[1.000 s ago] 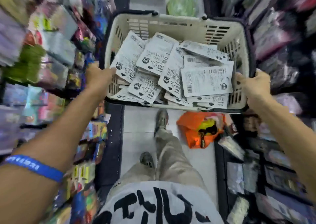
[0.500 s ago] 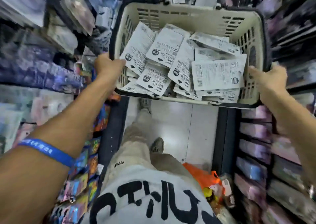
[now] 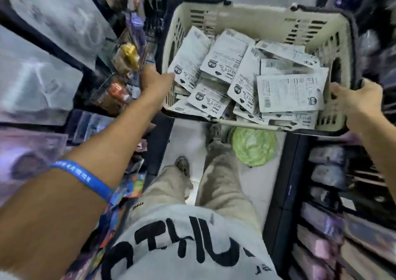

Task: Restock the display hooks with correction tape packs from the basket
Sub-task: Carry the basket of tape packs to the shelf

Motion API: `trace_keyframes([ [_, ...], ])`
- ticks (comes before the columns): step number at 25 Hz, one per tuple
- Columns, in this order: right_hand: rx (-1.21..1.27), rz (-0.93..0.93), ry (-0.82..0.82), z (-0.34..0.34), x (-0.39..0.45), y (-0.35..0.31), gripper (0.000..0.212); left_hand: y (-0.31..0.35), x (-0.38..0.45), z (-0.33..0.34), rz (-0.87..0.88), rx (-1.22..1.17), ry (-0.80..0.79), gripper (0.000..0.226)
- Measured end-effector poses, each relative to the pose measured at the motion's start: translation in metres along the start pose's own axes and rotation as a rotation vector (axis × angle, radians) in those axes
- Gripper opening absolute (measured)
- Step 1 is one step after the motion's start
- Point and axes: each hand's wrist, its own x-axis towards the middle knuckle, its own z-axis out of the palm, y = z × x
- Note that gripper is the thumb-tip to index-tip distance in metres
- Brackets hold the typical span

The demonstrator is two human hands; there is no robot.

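Observation:
I carry a cream plastic basket (image 3: 265, 20) with a dark rim at chest height in a narrow shop aisle. It holds several flat white correction tape packs (image 3: 289, 91), printed backs up, in a loose pile. My left hand (image 3: 154, 80) grips the basket's left rim, and my right hand (image 3: 357, 100) grips its right rim. No pack is in either hand.
Display racks of packaged goods (image 3: 126, 72) line the aisle close on the left, and darker shelves (image 3: 334, 194) run down the right. A green bag (image 3: 252, 149) lies on the white floor under the basket. My legs and shoes (image 3: 182, 166) are below.
I have walked forward along the aisle with the basket. The orange bag on the floor has passed out of view behind me and a green bag is now below the basket. Both hands stay on the rim.

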Motion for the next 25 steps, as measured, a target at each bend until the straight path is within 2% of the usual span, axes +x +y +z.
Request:
trace_keyframes([
  [5, -0.083, -0.122, -0.202, 0.088, 0.152, -0.086, 0.018, 0.04, 0.079, 0.041, -0.119, -0.038, 0.187, 0.025],
  [8, -0.153, -0.178, -0.297, 0.127, 0.21, -0.114, 0.005, 0.046, 0.093, 0.054, -0.207, -0.024, 0.274, 0.027],
  [10, -0.197, -0.209, -0.382, 0.148, 0.233, -0.14, 0.006, 0.048, 0.09, 0.057, -0.288, -0.059, 0.32, 0.026],
  [12, -0.233, -0.216, -0.433, 0.161, 0.25, -0.155, 0.033, 0.051, 0.077, 0.056, -0.388, -0.07, 0.358, 0.022],
  [13, -0.233, -0.228, -0.473, 0.166, 0.253, -0.16, 0.042, 0.049, 0.068, 0.055, -0.419, -0.091, 0.372, 0.023],
  [15, -0.253, -0.254, -0.533, 0.169, 0.25, -0.168, 0.044, 0.04, 0.045, 0.055, -0.46, -0.148, 0.384, 0.025],
  [18, -0.307, -0.26, -0.558, 0.157, 0.232, -0.171, 0.039, 0.026, -0.003, 0.057, -0.507, -0.181, 0.42, 0.029],
  [22, -0.39, -0.331, -0.593, 0.118, 0.21, -0.165, 0.012, -0.006, -0.085, 0.074, -0.514, -0.316, 0.436, 0.03],
  [25, -0.504, -0.475, -0.652, 0.088, 0.175, -0.159, 0.022, -0.035, -0.148, 0.089, -0.514, -0.399, 0.451, 0.029],
])
